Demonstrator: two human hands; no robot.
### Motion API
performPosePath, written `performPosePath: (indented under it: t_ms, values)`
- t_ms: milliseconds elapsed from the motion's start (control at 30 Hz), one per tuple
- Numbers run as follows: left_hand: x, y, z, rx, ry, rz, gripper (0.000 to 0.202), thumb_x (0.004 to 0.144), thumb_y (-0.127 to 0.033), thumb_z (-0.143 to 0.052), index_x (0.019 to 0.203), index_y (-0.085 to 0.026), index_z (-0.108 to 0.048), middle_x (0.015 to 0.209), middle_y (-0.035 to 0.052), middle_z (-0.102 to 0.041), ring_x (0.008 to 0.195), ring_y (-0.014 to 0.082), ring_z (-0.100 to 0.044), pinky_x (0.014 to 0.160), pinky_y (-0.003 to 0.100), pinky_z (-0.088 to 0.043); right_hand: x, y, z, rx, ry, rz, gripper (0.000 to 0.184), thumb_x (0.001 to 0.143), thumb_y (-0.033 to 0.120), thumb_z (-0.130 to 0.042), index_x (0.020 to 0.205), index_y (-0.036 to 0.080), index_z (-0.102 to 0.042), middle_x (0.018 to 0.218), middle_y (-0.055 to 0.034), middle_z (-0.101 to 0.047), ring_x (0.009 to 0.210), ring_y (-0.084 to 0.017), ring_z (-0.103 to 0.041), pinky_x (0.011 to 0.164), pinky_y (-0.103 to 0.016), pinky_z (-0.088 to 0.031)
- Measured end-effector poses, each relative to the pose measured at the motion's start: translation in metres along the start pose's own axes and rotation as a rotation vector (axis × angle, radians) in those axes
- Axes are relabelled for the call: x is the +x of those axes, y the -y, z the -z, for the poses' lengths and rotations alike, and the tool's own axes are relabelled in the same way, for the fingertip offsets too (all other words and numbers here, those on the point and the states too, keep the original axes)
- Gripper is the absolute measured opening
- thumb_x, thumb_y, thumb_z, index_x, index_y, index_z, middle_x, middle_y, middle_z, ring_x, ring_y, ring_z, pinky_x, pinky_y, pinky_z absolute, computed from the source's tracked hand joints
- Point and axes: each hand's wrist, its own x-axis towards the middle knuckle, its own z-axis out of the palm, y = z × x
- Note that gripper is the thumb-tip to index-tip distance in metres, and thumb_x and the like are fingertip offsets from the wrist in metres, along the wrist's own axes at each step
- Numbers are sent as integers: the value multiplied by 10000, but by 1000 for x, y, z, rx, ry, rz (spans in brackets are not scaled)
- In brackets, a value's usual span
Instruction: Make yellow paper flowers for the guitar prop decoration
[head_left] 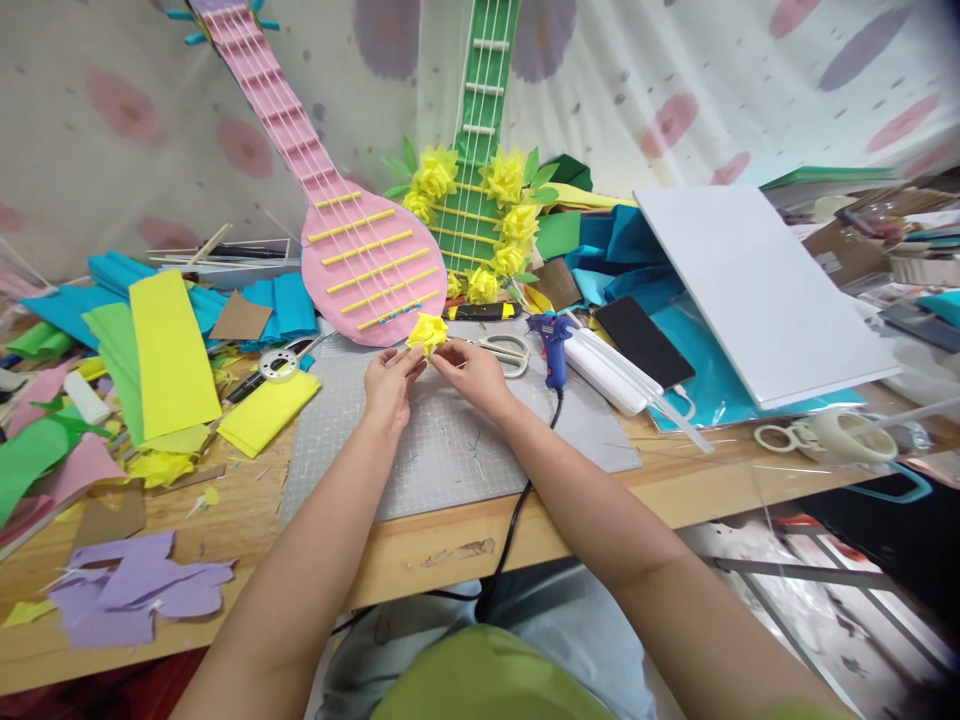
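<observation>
Between my two hands is a yellow paper flower [427,332], held just above the grey cutting mat [435,470]. The fingers of my left hand [391,383] pinch it from the left. My right hand [476,375] grips its lower right side with thumb and fingers. Right behind the flower lies the round body of a pink paper lute [367,265] with yellow strips and white strings. Farther back stands a green paper instrument [476,170] trimmed with several similar yellow flowers. Scissors [510,352] lie partly hidden beyond my right hand.
A blue glue gun [555,350] stands at the right, its black cord running off the table edge. Nearby are a yellow utility knife [482,311], a black phone [643,340] and a white board [765,290]. Coloured paper [176,350] and purple scraps [139,590] cover the left.
</observation>
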Motion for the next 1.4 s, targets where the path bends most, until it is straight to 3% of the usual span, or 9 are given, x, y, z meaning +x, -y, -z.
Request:
performPosePath:
  t_ms: [333, 467, 900, 1000, 1200, 1400]
  values:
    - [-2, 2, -3, 13, 0, 31, 279, 632, -3, -672, 757, -156, -474, 723, 7, -628, 648, 96, -620, 774, 284, -494, 6, -7, -3, 246, 3, -122, 213, 737, 349, -543, 707, 166, -649, 719, -20, -675, 674, -135, -606, 657, -249, -450]
    - [-2, 3, -2, 20, 31, 42, 250, 633, -25, -681, 756, -147, -502, 726, 9, -633, 650, 93, -617, 786, 286, -491, 6, -7, -2, 245, 29, -137, 270, 734, 398, -543, 678, 158, -654, 662, -22, -661, 621, -122, -584, 612, -232, -436]
    - [-2, 5, -4, 31, -3, 61, 284, 634, -12, -674, 765, -161, -471, 706, 10, -628, 614, 98, -617, 746, 282, -499, 13, -9, -3, 467, -62, -176, 155, 669, 316, -539, 666, 164, -568, 665, 4, -603, 630, -109, -547, 620, -238, -450]
    - [-3, 3, -6, -2, -29, 55, 340, 630, 14, -662, 769, -180, -419, 654, -11, -618, 587, 97, -613, 740, 277, -501, 11, -3, -2, 515, -33, -157, 155, 661, 318, -537, 657, 165, -552, 649, 13, -575, 614, -96, -525, 608, -232, -448]
    - [-1, 2, -4, -82, 29, -25, 394, 588, 38, -668, 719, -187, -373, 603, -33, -606, 621, 102, -629, 805, 291, -485, 8, 2, 2, 532, 66, -142, 169, 644, 326, -566, 623, 162, -534, 599, 38, -505, 554, -71, -465, 539, -211, -434]
    - [4, 0, -1, -118, 68, -53, 394, 600, 38, -646, 665, -189, -332, 599, -20, -618, 634, 98, -632, 803, 271, -483, 9, -1, 14, 476, 192, -151, 223, 660, 371, -614, 705, 167, -534, 633, 25, -544, 566, -79, -511, 511, -204, -444]
